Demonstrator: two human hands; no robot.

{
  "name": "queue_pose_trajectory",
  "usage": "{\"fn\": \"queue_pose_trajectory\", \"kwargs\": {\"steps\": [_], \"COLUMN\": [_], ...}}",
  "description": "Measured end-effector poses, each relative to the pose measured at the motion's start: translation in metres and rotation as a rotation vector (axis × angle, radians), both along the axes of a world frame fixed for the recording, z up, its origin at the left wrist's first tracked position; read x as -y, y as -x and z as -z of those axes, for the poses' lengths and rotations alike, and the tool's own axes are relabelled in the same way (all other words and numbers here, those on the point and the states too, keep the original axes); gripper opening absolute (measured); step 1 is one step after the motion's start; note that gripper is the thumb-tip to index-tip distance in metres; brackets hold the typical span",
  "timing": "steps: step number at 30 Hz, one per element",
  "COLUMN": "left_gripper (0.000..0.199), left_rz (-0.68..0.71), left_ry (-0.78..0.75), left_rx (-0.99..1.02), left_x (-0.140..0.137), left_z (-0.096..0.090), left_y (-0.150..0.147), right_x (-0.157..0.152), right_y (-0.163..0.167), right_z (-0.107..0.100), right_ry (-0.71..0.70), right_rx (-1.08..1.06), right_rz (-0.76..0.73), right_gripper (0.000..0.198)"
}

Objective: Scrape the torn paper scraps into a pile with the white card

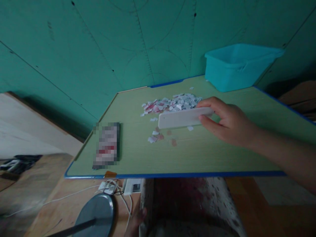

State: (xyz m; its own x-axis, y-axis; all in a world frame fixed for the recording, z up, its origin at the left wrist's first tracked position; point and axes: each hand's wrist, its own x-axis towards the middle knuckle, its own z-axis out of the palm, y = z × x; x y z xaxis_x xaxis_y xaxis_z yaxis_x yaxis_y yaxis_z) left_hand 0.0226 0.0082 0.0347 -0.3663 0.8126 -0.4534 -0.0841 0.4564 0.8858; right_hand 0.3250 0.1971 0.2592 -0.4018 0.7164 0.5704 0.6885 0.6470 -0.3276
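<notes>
Person's right hand (225, 122) pinching white bar (180, 118) by one end, over green tabletop (138, 158). Paper bits (184, 101) heaped just beyond, strays nearer. Teal bin (229, 74) back right. Flat rectangular item (106, 146) left. Left hand (135, 219) low, below table edge.

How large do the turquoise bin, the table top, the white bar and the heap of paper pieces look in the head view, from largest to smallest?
1. Table top
2. Turquoise bin
3. White bar in the right hand and heap of paper pieces: too alike to rank
</notes>
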Motion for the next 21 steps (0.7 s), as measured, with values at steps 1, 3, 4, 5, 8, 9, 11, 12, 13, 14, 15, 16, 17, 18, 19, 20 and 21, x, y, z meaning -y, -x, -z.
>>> {"fn": "queue_pose_trajectory", "kwargs": {"steps": [1,3,4,5,8,9,11,12,13,14,15,16,17,18,19,20,21], "left_gripper": [0.098,0.091,0.087,0.082,0.076,0.077,0.083,0.086,0.088,0.09,0.091,0.093,0.094,0.094,0.093,0.091,0.089], "left_rz": [0.006,0.013,0.008,-0.007,-0.063,-0.074,-0.073,-0.069,-0.063,-0.054,-0.047,-0.041,-0.038,-0.041,-0.053,-0.071,-0.088], "left_ry": [-0.005,-0.011,-0.013,-0.012,0.003,0.014,0.03,0.034,0.031,0.023,0.015,0.008,0.003,0.001,0.001,0.0,-0.008], "left_rx": [0.012,0.029,0.038,0.039,0.03,0.021,0.007,0.002,-0.003,0.0,0.01,0.021,0.029,0.034,0.034,0.031,0.029], "left_x": [0.0,0.0,0.0,0.0,-0.002,-0.003,-0.004,-0.004,-0.004,-0.004,-0.004,-0.004,-0.004,-0.004,-0.004,-0.005,-0.005], "left_z": [0.001,0.001,-0.001,-0.004,-0.013,-0.016,-0.019,-0.019,-0.02,-0.02,-0.02,-0.02,-0.021,-0.021,-0.022,-0.022,-0.023], "left_y": [-0.002,-0.005,-0.006,-0.007,-0.009,-0.008,-0.006,-0.004,-0.003,-0.002,-0.002,-0.002,-0.003,-0.004,-0.005,-0.006,-0.007], "right_x": [0.0,-0.001,-0.001,-0.001,0.0,0.001,0.003,0.004,0.004,0.005,0.006,0.006,0.006,0.006,0.005,0.005,0.005], "right_y": [0.001,0.002,0.003,0.003,0.001,0.0,-0.003,-0.004,-0.005,-0.006,-0.006,-0.006,-0.005,-0.004,-0.002,-0.001,0.0], "right_z": [0.001,0.004,0.005,0.005,0.004,0.003,0.0,-0.001,-0.002,-0.003,-0.003,-0.003,-0.002,-0.001,0.0,0.001,0.002], "right_ry": [-0.013,-0.041,-0.054,-0.066,-0.075,-0.067,-0.045,-0.036,-0.03,-0.026,-0.022,-0.018,-0.021,-0.028,-0.038,-0.049,-0.059], "right_rx": [0.007,0.027,0.036,0.043,0.059,0.061,0.055,0.044,0.027,0.009,-0.005,-0.013,-0.014,-0.007,0.004,0.013,0.02], "right_rz": [-0.021,-0.073,-0.096,-0.113,-0.122,-0.117,-0.105,-0.095,-0.087,-0.078,-0.072,-0.072,-0.078,-0.092,-0.11,-0.13,-0.149], "right_gripper": [0.023,0.022,0.021,0.021,0.021,0.021,0.02,0.019,0.018,0.018,0.018,0.018,0.017,0.017,0.017,0.017,0.017]}}
